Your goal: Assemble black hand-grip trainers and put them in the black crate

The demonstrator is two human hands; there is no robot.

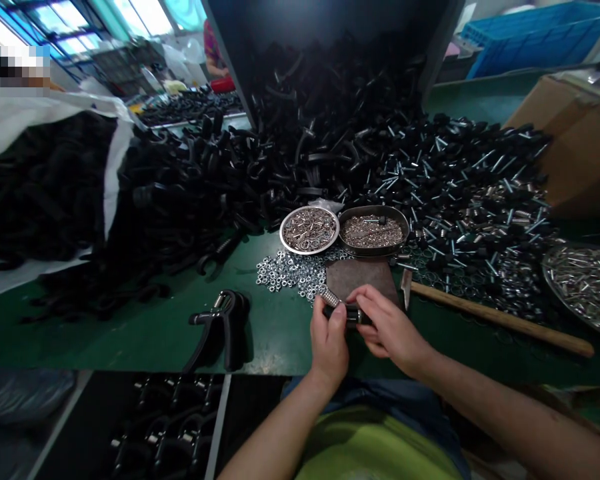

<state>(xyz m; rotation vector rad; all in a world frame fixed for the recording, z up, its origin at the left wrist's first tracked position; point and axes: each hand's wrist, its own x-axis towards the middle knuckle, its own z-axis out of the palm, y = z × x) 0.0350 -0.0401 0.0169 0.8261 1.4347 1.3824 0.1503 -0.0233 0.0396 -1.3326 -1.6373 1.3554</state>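
My left hand (329, 340) and my right hand (387, 325) meet over the near edge of the green table (145, 333), both closed on one small black part with a metal spring (339, 305). The spring end sticks out up and to the left between my fingers. Just beyond my hands lies a dark flat plate (363, 275). A heap of small silver nuts (293, 272) is spread to its left.
A round dish of metal hooks (309, 229) and an oval dish of small parts (373, 231) sit behind the plate. A hammer (500, 319) lies right. Finished black hand grippers (225, 327) rest left. Black parts are piled across the back; another person sits far off.
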